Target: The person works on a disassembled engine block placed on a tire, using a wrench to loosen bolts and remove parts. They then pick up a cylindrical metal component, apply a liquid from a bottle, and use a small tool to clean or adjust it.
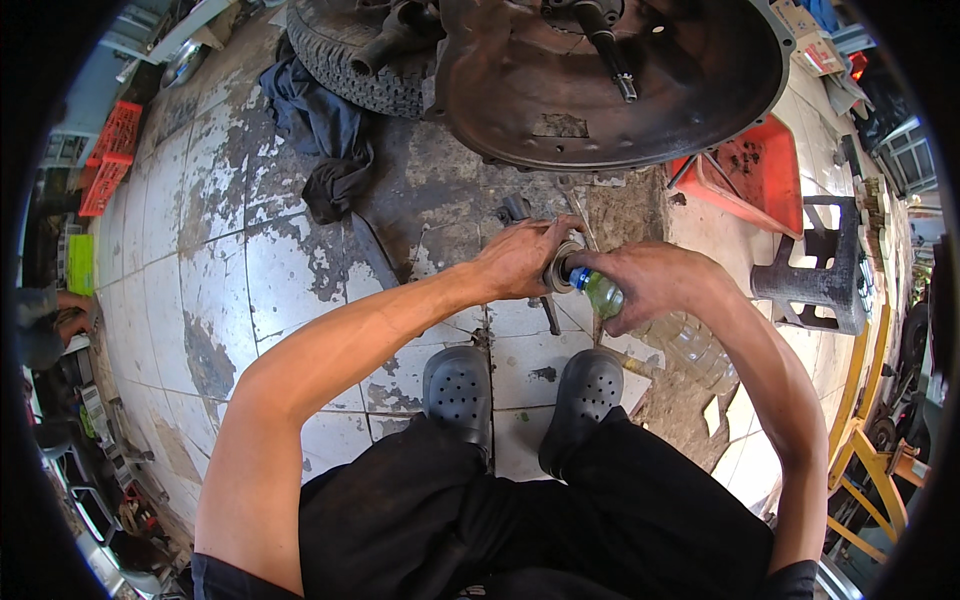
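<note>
Between my feet and the large metal housing, my left hand (525, 258) grips a round, ring-shaped metal part (562, 268), its fingers curled round the side. My right hand (655, 282) is wrapped round a clear plastic bottle (606, 297) with a blue neck. The bottle lies tilted, its neck end close against the ring-shaped part; I cannot make out whether a cap is on. Its clear body shows past my right hand, toward the lower right. Dark metal pieces (551, 315) show just below and behind the left hand.
Ahead stands a rusty bell-shaped housing (610, 110) with a shaft, beside a tyre (350, 60) and dark cloth (320, 130). To the right are a red tray (765, 175), a black plastic stool (815, 265) and a yellow frame (870, 470). Red crates (110, 155) and another person's hand (72, 312) appear left.
</note>
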Demonstrator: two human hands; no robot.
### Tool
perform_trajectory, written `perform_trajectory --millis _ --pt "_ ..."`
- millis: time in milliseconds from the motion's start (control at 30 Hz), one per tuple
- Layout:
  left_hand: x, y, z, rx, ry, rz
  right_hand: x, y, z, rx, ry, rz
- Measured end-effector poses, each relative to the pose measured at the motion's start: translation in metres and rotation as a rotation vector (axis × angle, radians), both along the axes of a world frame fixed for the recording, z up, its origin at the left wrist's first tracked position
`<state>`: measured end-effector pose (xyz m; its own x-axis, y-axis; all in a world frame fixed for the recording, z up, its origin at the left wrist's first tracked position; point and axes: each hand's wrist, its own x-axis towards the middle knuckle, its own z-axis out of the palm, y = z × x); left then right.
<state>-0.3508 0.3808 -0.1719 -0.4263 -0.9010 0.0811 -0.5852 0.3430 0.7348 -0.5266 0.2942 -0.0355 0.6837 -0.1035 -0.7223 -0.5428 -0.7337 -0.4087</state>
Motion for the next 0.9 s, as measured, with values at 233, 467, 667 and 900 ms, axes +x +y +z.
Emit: perform_trajectory --millis 233,467,667,900 --pt "-0.003 0.000 -0.001 -0.023 0.041 0.040 -0.002 -0.002 -0.003 -0.022 -0.047 0.016" --pt "0.001 -0.002 0.002 -0.023 0.100 0.073 -0.020 -0.003 -0.023 -0.047 -0.267 -0.017" --pt "0.008 0.001 -0.014 -0.019 0.040 0.124 -0.051 -0.015 -0.057 -0.263 -0.572 -0.191" --pt "0.021 0.006 -0.018 0.168 -0.193 0.202 -0.096 -0.048 -0.109 -0.627 -0.900 -0.559"
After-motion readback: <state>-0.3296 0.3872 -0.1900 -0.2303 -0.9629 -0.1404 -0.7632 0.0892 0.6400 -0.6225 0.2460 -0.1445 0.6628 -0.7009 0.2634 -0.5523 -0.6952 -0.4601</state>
